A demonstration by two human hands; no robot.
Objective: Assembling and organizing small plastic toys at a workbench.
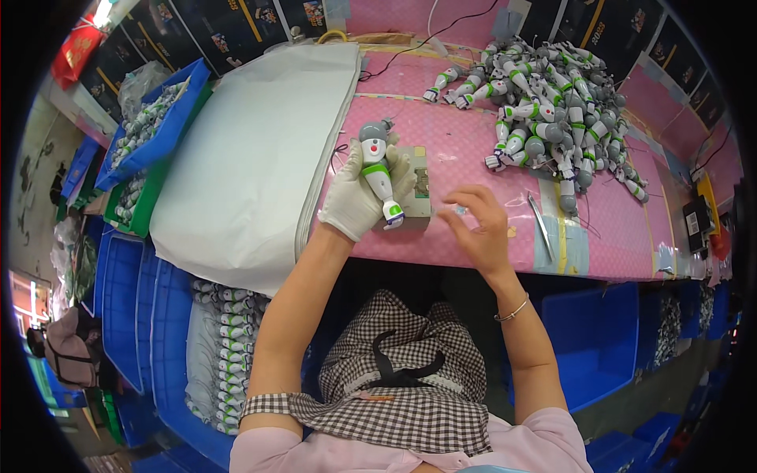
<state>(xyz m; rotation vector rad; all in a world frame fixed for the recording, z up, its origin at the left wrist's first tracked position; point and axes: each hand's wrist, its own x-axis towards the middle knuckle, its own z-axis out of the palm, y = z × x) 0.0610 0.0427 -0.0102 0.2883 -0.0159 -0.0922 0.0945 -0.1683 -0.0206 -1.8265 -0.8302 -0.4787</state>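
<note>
In a white glove, my left hand (352, 202) is closed round a toy figure's arm (379, 183), which is white with green bands, a grey ball shoulder and a small red button. The arm lies slanted across the palm, its small fist toward me. Partly hidden behind that hand is a grey metal block (420, 206) on the pink-covered table. To the right, my bare right hand (481, 229) hovers over the table's near edge, thumb and fingers bent and apart, with nothing visible between them. Metal tweezers (541, 227) lie on the table to its right.
A large heap of similar toy arms (552, 110) covers the table's far right. White sheets (252, 142) lie on the left. Blue (189, 87) and green (162, 185) bins with grey parts stand farther left. Below, a blue crate (169, 355) holds rows of toy arms.
</note>
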